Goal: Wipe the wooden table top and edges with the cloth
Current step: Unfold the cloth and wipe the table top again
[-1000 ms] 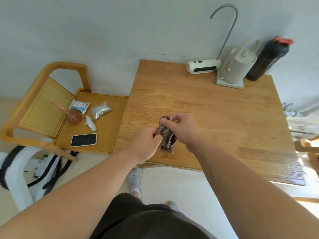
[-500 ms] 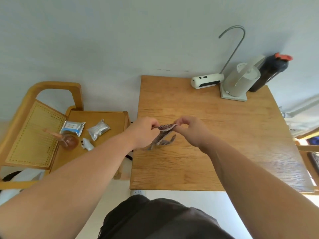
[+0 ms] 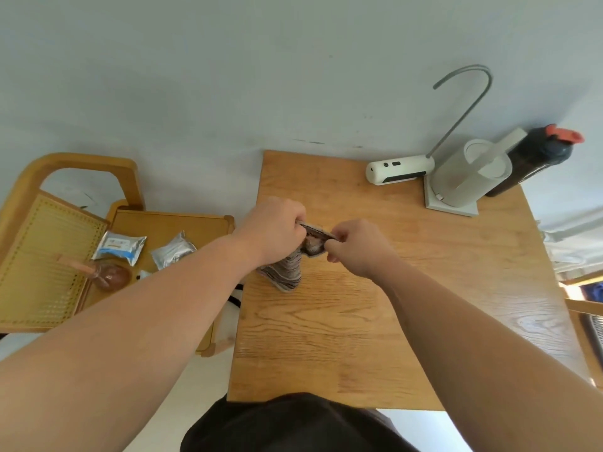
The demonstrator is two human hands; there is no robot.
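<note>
A square wooden table (image 3: 375, 337) stands against the pale wall. Above its left half I hold a striped brown-grey cloth (image 3: 288, 272) between both hands. My left hand (image 3: 274, 230) pinches the cloth's upper edge from the left, and my right hand (image 3: 355, 246) pinches it from the right. The lower part of the cloth hangs down and its bottom reaches the table top. The stretch between my fingers is bunched and partly hidden.
At the table's far right stand a white water dispenser (image 3: 399, 168) with a curved spout, a white kettle (image 3: 466, 177) on a base and a dark bottle (image 3: 535, 161) with a red cap. A low wooden side table (image 3: 176, 223) to the left holds foil packets and a brown jar.
Both hands carried the cloth from the near edge further onto the table, spread it between them, then drew closer again. The cloth now hangs lower on the left.
</note>
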